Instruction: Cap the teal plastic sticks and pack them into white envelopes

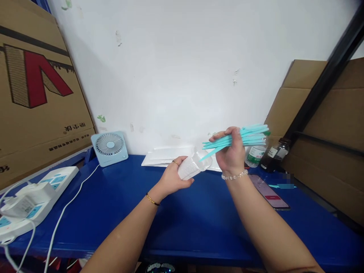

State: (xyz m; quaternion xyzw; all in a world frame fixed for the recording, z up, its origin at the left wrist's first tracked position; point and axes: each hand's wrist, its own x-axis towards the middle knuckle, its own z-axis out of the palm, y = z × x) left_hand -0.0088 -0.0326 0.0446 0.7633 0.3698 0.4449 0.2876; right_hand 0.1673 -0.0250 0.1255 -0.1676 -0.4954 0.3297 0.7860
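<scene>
Careful, your right hand (233, 153) has fingers closed round the splayed turquoise sticks (253, 135), your left hand (170, 179) grips the white pouch (188, 167) above the tabletop (199, 223), and that low stray tip could snag or tear the mouth.

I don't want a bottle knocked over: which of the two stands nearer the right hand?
The clear, green-labelled bottle, partly hidden by the turquoise strips; the dark bottle stands farther right.
</scene>
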